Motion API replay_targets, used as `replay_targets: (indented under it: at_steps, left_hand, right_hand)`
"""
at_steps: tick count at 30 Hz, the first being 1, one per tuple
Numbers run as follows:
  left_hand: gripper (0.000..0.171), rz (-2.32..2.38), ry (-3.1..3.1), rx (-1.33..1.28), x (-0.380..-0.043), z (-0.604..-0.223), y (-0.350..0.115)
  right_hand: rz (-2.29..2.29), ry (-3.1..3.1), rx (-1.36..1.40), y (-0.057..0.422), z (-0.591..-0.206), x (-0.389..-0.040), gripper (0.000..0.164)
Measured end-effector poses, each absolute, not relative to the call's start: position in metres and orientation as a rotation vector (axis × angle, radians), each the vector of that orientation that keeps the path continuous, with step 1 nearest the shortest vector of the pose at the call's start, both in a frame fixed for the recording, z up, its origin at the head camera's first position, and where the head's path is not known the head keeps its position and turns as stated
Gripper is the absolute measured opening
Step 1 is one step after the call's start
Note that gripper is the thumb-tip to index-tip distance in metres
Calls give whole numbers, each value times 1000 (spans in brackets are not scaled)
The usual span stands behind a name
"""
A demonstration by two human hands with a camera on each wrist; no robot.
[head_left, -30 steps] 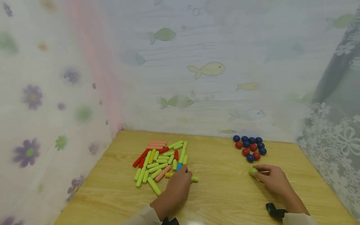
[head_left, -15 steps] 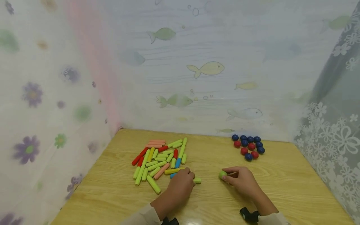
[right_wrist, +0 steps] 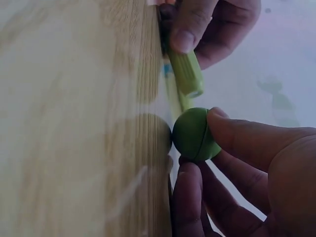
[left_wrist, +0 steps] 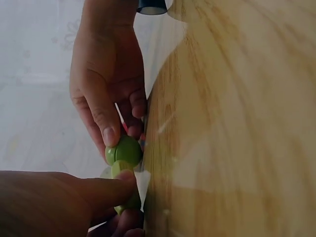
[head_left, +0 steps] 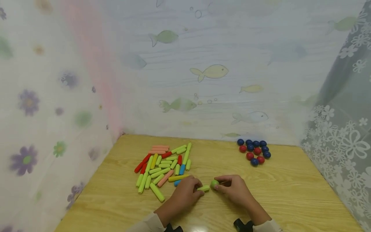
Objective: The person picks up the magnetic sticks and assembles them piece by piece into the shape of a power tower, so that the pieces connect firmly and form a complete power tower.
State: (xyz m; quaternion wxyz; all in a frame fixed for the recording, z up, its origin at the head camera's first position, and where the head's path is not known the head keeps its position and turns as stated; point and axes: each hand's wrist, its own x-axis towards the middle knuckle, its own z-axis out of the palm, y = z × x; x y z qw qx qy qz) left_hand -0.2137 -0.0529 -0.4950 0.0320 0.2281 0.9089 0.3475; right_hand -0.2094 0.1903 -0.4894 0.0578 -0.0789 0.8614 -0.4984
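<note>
My left hand [head_left: 185, 195] pinches a short light green stick [head_left: 204, 188] between thumb and fingers, low over the table. In the right wrist view the stick's faceted sides and flat end show. My right hand [head_left: 236, 190] pinches a green ball [head_left: 214, 184] between thumb and fingertips. The ball has a seam round it in the right wrist view. A narrow gap parts the stick's end from the ball there. Beside the left hand lie a yellow stick [head_left: 178, 178] and a blue stick [head_left: 177, 183], the latter partly hidden by the hand.
Many light green, red, orange and yellow sticks [head_left: 160, 172] lie spread over the left of the wooden table [head_left: 290, 193]. At the back right, several dark blue balls [head_left: 254, 162] and red balls [head_left: 250, 156] sit together. Printed curtains [head_left: 174, 80] stand behind the table.
My right hand has carried the green ball leftward from near the other balls to beside the left hand. The left hand has shifted slightly, with the light green stick showing more.
</note>
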Motion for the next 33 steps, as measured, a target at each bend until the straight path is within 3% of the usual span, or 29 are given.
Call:
replay_targets:
  at_steps: [19, 33]
  left_hand:
    - [16, 1340, 2664, 638, -212, -509, -56]
    - [45, 1372, 2599, 620, -211, -512, -52]
  right_hand:
    - [-1595, 2580, -261, 189, -504, -209, 34]
    - [-1515, 2629, -405, 185, -504, -200, 27]
